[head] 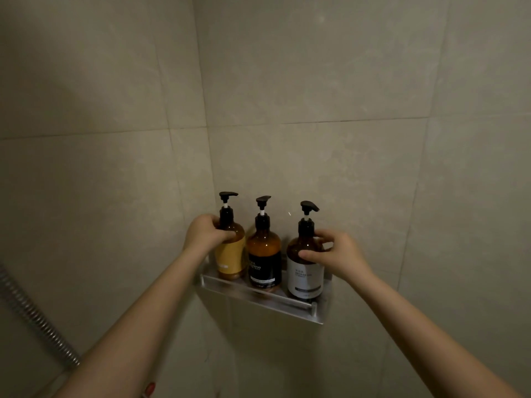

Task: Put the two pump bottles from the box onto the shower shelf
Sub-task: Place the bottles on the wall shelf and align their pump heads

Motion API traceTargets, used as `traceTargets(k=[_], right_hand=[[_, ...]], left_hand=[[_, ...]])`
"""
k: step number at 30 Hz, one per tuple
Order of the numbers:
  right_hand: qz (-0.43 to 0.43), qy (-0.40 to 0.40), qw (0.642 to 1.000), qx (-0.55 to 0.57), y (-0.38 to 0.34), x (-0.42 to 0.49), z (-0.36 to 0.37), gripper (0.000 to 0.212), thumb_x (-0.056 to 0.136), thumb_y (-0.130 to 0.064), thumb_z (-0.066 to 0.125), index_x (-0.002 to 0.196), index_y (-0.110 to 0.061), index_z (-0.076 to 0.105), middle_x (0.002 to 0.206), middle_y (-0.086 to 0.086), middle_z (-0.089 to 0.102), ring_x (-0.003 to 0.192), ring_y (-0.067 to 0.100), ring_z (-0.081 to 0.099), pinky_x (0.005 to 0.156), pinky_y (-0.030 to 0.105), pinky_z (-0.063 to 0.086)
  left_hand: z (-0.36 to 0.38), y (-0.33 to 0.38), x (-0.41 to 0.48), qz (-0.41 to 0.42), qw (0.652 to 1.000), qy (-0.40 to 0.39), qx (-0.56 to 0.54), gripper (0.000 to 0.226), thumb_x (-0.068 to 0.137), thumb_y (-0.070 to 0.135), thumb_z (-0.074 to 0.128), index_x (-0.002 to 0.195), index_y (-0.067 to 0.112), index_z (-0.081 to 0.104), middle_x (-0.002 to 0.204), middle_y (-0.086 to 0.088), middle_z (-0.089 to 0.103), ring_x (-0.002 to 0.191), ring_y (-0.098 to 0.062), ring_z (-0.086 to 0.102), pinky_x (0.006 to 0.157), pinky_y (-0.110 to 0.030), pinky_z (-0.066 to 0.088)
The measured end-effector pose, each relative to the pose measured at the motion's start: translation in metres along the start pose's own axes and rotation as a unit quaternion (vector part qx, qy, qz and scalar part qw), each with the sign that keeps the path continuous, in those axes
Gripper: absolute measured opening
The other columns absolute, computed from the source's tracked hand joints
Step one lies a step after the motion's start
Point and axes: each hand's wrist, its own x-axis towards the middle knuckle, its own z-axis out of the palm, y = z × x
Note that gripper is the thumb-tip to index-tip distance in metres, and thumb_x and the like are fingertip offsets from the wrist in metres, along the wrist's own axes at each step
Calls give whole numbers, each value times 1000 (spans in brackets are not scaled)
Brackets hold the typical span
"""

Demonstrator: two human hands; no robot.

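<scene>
Three pump bottles stand upright in a row on the shelf (pixel 230 285): a yellow bottle (pixel 230 255) at its left end, a black bottle (pixel 264 259) in the middle and a white bottle (pixel 304 278) at its right end. The outer two look like the task's pair, since each has a hand on it. The left grip (pixel 205 231) comes in from the left and wraps the yellow bottle's shoulder, fingers curled round just under the pump collar. The right grip (pixel 336 254) comes in from the right and holds the white bottle, thumb on the front of the body and fingers up by the neck. Both bottles seem to be sitting behind the shelf's front rail with their long axes vertical, the yellow one touching or all but touching the black one. So the placing looks nearly done. What matters next is direction: each bottle lies inward of its grip, so letting go should mean opening and drawing each hand outward – left to the left, right to the right – away from the black bottle. The wall corner sits close beside the left grip, leaving it less room. A hose (pixel 34 314) hangs at lower left; the box is out of view.
</scene>
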Motion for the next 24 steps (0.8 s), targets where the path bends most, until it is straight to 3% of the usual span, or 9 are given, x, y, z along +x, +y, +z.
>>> traceTargets(k=[3,7,10,16,24], right_hand=[[2,-4,1000,-5,-1,0,-1,59,70,-39,77,123,-25,58,116,0,65,102,18,61,83,35,52],[9,-3,1000,-4,-1,0,-1,59,68,-40,78,122,-27,59,115,-1,65,101,16,61,83,36,52],[8,-5,1000,-1,-1,0,-1,57,68,-40,78,121,-28,59,114,-1,66,94,10,57,79,31,49],[6,-5,1000,-9,-4,-4,-1,58,71,-38,76,124,-26,57,118,0,65,104,19,62,86,40,54],[9,0,1000,-6,-9,-1,2,53,75,-32,75,124,-23,58,117,1,65,99,18,63,82,39,56]], left_hand=[[-1,0,3,-5,1000,-7,-8,48,70,28,77,110,7,62,110,-11,67,90,-20,59,74,-31,49],[-3,-7,6,-11,998,-13,-56,62,73,19,76,127,1,53,127,-15,60,114,-26,57,83,-27,42],[-1,-12,4,-13,998,-10,-67,63,72,21,77,128,3,52,129,-13,58,117,-26,55,89,-29,42],[-1,-11,2,-2,999,-12,-53,58,71,24,77,122,4,57,123,-14,62,112,-27,58,78,-27,41],[-4,-10,7,6,999,-25,-30,49,72,22,76,116,5,62,118,-13,65,107,-25,59,77,-27,41]])
